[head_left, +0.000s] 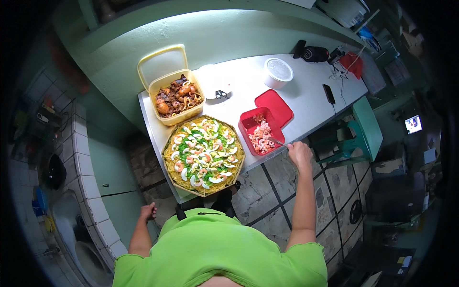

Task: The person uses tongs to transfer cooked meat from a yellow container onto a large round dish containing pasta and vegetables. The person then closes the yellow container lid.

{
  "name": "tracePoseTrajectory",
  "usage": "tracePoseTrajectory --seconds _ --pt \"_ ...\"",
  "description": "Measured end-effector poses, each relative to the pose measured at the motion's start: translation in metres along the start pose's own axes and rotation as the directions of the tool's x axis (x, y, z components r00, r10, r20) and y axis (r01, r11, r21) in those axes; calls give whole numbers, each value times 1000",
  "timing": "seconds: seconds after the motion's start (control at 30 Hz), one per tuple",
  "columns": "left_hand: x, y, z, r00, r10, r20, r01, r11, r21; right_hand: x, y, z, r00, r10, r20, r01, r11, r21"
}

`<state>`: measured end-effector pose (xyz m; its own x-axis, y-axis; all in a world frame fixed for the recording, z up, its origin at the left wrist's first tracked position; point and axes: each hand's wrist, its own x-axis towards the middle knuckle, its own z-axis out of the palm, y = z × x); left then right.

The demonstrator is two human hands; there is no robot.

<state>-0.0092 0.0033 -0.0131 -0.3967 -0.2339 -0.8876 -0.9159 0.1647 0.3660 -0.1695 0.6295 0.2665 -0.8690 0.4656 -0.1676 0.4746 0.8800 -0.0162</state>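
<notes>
Right hand (300, 154) out over the near edge of the worktop (306, 98), fingers closed around the handle of a metal spoon (276, 141). Spoon tip rests inside the red container (260, 130), in among pink chopped shrimp. That container sits on the worktop just right of the big tray, its red lid (274, 106) lying flat right behind it.

Left hand (148, 211) hangs low beside the body, off the worktop, fingers curled loosely, nothing in it.

Noodle tray (203, 155): wide, yellow-rimmed, at the front-left of the worktop and overhanging the near edge slightly. Noodles topped with greens, shrimp and egg slices.

Behind the tray, touching or nearly so: 1 yellow tub (176, 96) of dark brown stewed pieces, its hinged lid standing open toward the wall.

Farther back: a white plate (213, 81) with a small dark item on it, and 1 round white lidded tub (278, 72). A dark phone-like slab (328, 93) lies toward the right end of the worktop.

Person wears a bright green shirt (215, 251); tiled floor below.
</notes>
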Motion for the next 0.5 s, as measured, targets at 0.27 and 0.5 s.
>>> tracePoseTrajectory --seconds 0.27,0.5 --pt "-3 19 4 996 83 22 -82 996 -26 15 -1 3 997 -26 69 26 1000 2" --pt "-9 3 5 999 33 19 -33 999 -33 -34 4 -1 965 -253 -64 254 849 464"
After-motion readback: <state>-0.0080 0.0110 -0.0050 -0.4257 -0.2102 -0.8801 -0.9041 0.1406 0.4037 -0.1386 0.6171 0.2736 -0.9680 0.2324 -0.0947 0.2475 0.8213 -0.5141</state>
